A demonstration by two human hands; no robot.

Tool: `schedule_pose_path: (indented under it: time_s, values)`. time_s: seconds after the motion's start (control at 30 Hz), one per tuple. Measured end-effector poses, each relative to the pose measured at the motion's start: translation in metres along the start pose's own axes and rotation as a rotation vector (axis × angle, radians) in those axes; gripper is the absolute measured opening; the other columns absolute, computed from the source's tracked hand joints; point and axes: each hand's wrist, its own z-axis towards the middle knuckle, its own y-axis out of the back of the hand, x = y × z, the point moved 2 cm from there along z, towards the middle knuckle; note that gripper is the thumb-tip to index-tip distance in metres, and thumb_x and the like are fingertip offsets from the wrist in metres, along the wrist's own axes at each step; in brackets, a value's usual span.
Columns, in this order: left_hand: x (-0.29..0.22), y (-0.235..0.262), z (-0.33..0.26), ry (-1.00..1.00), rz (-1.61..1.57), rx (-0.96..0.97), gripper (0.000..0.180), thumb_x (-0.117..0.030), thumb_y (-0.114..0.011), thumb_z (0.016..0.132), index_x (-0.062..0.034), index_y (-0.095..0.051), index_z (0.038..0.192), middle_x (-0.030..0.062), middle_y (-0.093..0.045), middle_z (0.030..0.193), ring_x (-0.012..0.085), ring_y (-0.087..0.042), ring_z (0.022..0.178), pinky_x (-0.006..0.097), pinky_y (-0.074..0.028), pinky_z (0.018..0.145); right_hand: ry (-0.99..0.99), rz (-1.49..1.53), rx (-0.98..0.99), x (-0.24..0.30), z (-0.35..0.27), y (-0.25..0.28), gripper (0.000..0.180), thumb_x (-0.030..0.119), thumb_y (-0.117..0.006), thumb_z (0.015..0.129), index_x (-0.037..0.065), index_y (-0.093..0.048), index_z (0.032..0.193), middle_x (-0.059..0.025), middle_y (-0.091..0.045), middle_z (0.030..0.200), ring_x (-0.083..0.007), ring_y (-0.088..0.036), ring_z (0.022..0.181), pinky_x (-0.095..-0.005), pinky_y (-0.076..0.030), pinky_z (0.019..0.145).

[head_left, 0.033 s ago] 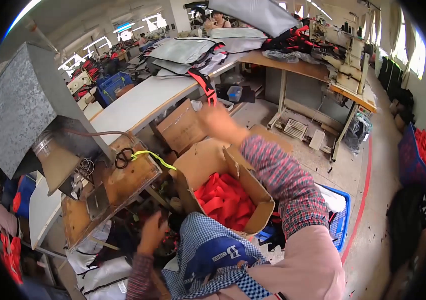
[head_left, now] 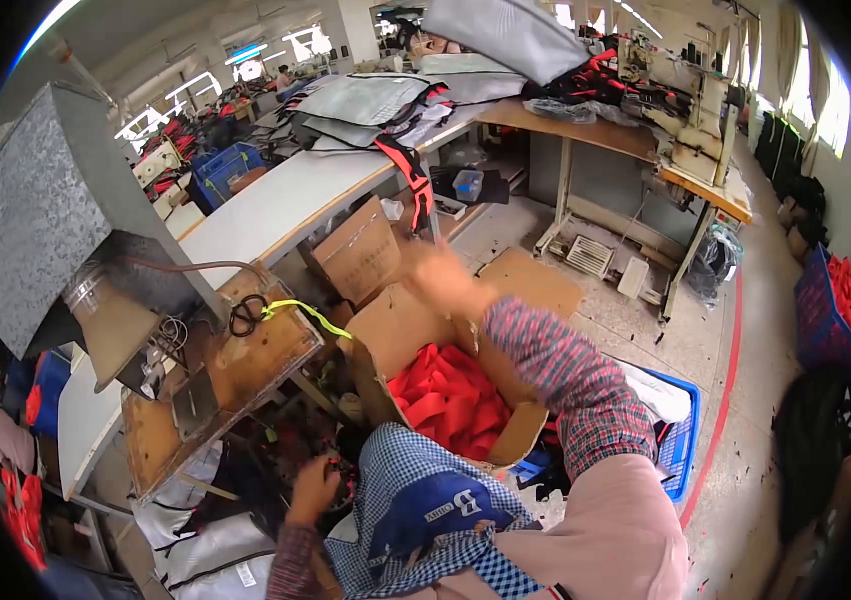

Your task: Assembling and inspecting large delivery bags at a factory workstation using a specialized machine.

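My right hand (head_left: 446,280), smeared by motion, is stretched out above the far edge of an open cardboard box (head_left: 524,435). I cannot tell whether it holds anything. Loose red webbing strips (head_left: 451,400) fill the box. Just beyond that hand, a red and black strap (head_left: 412,180) hangs off the long table; whether they touch is unclear. Low on the left, beside my checked blue apron (head_left: 416,470), my left hand (head_left: 314,492) has its fingers curled by a dark container of small black and red pieces (head_left: 346,480). What it pinches, if anything, is too small to name.
To the left stand a worn wooden bench (head_left: 236,370) with a yellow-green cord (head_left: 311,312) and a metal hood (head_left: 36,200). Grey panels (head_left: 366,98) lie piled on the long white table (head_left: 256,205). A sewing machine (head_left: 701,140) stands far right, a blue basket (head_left: 686,440) nearer.
My right hand has come down and slightly nearer, away from the hanging strap. My left hand has dropped lower, toward the dark container. The box and webbing stay put.
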Motion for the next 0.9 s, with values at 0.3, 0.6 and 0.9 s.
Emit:
schedule_pose_path:
  time_s: [0.3, 0.6, 0.9]
  values:
    - [0.063, -0.087, -0.167, 0.657, -0.137, 0.082, 0.035, -0.022, -0.076, 0.075, -0.0005, -0.064, 0.099, 0.0215, -0.063, 0.102, 0.0352, -0.061, 0.098, 0.042, -0.050, 0.080, -0.377, 0.765, 0.212, 0.147, -0.160, -0.026, 0.015, 0.014, -0.062, 0.083, 0.002, -0.067, 0.091, -0.0137, -0.067, 0.098, -0.0308, -0.061, 0.098, -0.0440, -0.047, 0.090]
    - [0.103, -0.036, -0.199, 0.567, 0.075, -0.523, 0.034, 0.001, -0.051, 0.077, -0.0029, -0.061, 0.109, 0.0200, -0.065, 0.102, 0.0383, -0.062, 0.096, 0.046, -0.049, 0.085, -0.276, 0.854, 0.152, 0.229, -0.148, -0.005, 0.019, 0.005, -0.061, 0.081, 0.000, -0.065, 0.099, -0.0182, -0.065, 0.103, -0.0358, -0.062, 0.098, -0.0439, -0.050, 0.087]
    - [0.065, 0.056, -0.329, 0.796, 0.310, -0.769, 0.022, -0.006, -0.062, 0.081, -0.0013, -0.063, 0.103, 0.0175, -0.064, 0.105, 0.0363, -0.058, 0.099, 0.045, -0.048, 0.085, -0.280, 0.862, 0.294, 0.265, -0.161, 0.000, 0.017, 0.004, -0.058, 0.088, -0.001, -0.064, 0.104, -0.0199, -0.064, 0.109, -0.0363, -0.061, 0.106, -0.0418, -0.047, 0.095]
